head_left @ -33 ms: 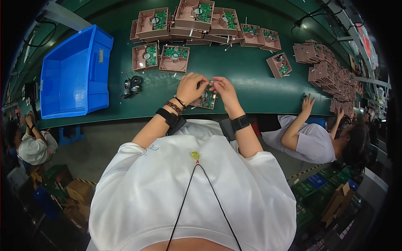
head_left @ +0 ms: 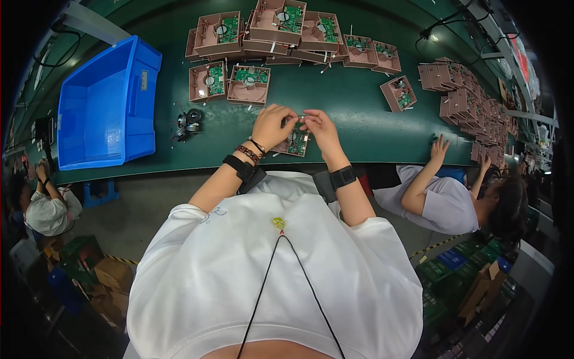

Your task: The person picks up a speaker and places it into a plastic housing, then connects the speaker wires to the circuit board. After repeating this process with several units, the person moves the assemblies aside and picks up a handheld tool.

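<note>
While both pinch a small part, left hand (head_left: 272,124), right hand (head_left: 320,128), over circuit-board tray (head_left: 295,142) (orientation unclear).

1. Around the hands (head_left: 299,125), bare green table (head_left: 353,113) lies open at 3 o'clock, as far as a lone brown tray (head_left: 399,93) at 2 o'clock.
2. At 12 o'clock, rows of brown trays with circuit boards (head_left: 263,36) block the far side; two more (head_left: 230,82) sit just beyond the left hand.
3. At 9 o'clock, small black round parts (head_left: 188,122) stand near; past them, a blue bin (head_left: 101,107).
4. Far at 3 o'clock, a co-worker's hand (head_left: 439,146) rests on the table; stacked brown housings (head_left: 466,96) crowd behind it.
</note>
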{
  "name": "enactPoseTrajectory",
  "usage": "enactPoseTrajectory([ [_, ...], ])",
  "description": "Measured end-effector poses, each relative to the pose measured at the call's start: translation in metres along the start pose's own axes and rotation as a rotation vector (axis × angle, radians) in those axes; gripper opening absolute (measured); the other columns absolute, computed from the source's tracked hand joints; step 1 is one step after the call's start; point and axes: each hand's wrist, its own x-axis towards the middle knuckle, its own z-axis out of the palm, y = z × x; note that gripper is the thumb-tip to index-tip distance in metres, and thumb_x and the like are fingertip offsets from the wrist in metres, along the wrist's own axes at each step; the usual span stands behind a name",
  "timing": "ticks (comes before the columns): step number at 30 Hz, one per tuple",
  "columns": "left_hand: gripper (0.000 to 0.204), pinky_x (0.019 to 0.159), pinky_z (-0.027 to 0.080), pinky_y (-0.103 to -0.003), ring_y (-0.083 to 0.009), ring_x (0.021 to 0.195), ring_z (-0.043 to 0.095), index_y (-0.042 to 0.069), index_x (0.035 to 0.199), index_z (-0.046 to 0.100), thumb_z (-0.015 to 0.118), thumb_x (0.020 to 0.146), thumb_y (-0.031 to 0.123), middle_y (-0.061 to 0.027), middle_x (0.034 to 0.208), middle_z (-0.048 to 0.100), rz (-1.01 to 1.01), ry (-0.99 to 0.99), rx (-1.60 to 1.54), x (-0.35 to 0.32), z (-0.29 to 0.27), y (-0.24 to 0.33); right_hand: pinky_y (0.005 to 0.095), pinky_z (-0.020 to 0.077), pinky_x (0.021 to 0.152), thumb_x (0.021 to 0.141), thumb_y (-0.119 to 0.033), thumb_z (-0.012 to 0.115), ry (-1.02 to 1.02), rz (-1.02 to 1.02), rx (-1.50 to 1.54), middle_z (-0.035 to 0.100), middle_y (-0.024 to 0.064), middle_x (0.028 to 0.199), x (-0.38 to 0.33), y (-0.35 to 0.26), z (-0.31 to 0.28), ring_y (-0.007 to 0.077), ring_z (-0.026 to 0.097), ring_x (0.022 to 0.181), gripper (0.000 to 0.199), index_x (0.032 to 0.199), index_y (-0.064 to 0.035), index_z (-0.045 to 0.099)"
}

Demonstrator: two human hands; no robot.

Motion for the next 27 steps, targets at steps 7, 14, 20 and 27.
enactPoseTrajectory([
  [7,0.014,0.069,0.039,-0.035,-0.0214,0.076,0.056,0.009,0.078,0.063,0.063,0.075,0.022,-0.002,0.073,0.061,0.012,-0.036,0.037,-0.002,0.004,0.0,0.0305,0.0396,0.07,0.073,-0.01,0.064,0.145,-0.67,-1.117,0.056,0.0039,0.079,-0.009,-0.017,0.002,0.0195,0.057,0.069,0.015,0.087,-0.0093,0.06],
  [14,0.014,0.07,0.037,-0.035,-0.0204,0.078,0.056,0.009,0.076,0.063,0.063,0.075,0.023,-0.0007,0.07,0.061,0.03,-0.043,0.09,-0.004,0.005,0.0,0.0325,0.0377,0.072,0.07,-0.012,0.063,0.132,-0.726,-1.432,0.056,0.0032,0.07,-0.003,-0.013,0.007,0.0224,0.056,0.064,0.009,0.074,-0.0084,0.055],
  [20,0.014,0.071,0.039,-0.037,-0.0234,0.082,0.054,0.01,0.08,0.06,0.062,0.076,0.023,-0.0025,0.077,0.06,0.004,0.08,0.074,-0.004,0.006,-0.001,0.0339,0.0394,0.072,0.07,-0.01,0.063,0.153,-0.643,-1.299,0.06,0.0047,0.069,0.008,-0.004,0.012,0.0233,0.059,0.065,0.008,0.074,-0.0072,0.057],
  [27,0.017,0.076,0.042,-0.039,-0.0276,0.086,0.053,0.005,0.09,0.056,0.059,0.078,0.016,-0.0092,0.088,0.056,-0.069,0.313,0.04,-0.01,-0.002,-0.016,0.0342,0.0394,0.074,0.071,-0.012,0.066,0.134,-0.426,-0.82,0.063,0.0069,0.068,0.017,0.013,0.002,0.0217,0.062,0.069,0.009,0.075,-0.0061,0.059],
])
